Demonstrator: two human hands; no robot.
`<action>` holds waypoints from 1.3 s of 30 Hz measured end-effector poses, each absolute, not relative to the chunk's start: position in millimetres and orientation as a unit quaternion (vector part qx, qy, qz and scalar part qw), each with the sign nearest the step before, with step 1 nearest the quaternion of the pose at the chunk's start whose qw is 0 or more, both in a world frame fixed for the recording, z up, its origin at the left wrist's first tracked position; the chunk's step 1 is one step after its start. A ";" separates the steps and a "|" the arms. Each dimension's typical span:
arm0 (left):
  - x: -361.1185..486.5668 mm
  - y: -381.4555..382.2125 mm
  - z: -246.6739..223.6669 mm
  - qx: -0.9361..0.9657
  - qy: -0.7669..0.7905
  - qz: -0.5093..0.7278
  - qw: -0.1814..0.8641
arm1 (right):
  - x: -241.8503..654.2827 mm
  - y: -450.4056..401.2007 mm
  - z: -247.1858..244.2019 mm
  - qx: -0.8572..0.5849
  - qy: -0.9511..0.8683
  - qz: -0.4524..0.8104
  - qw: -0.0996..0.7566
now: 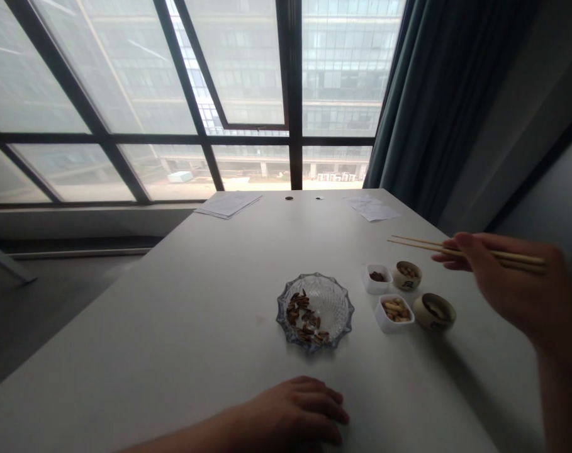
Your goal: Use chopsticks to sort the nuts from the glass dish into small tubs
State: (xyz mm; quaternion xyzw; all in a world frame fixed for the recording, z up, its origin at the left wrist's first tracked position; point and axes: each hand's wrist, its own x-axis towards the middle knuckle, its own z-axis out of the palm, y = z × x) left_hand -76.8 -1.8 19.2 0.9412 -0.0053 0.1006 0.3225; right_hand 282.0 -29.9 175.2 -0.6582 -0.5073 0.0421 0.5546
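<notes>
My right hand [498, 270] grips a pair of wooden chopsticks [422, 244], raised over the right side of the table with the tips pointing left and slightly apart. Nothing shows between the tips. Below them stand a white cup of small dark red pieces [371, 287], a beige cup of round nuts [407, 283], a white cup of peanuts [389, 323] and a beige cup [437, 321] whose contents are unclear. A scalloped glass bowl [335, 308] holds brown, elongated seeds on its left side. My left hand [304, 409] rests on the table in front of the bowl, fingers stretched out.
The white table [191, 314] reaches to the windows. Stacked papers [229, 204] lie at its far left, loose sheets [371, 206] at its far right. Two round holes sit near the far edge. A dark blue curtain [437, 94] hangs at the right.
</notes>
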 end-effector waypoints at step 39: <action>-77.3 -2.3 18.7 0.943 -0.007 0.108 0.313 | 203.1 -19.3 134.8 -0.576 -0.650 0.366 0.335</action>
